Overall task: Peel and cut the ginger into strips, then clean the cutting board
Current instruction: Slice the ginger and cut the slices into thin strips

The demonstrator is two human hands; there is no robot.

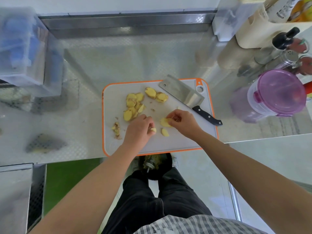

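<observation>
Both bare forearms reach forward and converge, the hands near each other but apart. The left hand (pixel 140 130) lies knuckles up, its fingers curled round a ginger bit (pixel 153 130) (only its tip shows). The right hand (pixel 183 123), wrist bent inward, pinches a ginger slice (pixel 164 122) at its fingertips.

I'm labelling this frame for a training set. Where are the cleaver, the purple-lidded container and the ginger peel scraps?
cleaver (pixel 181 91): head view, flat of the steel blade.
purple-lidded container (pixel 281 89): head view, middle of the lid.
ginger peel scraps (pixel 116 130): head view, middle of the small pile.
</observation>
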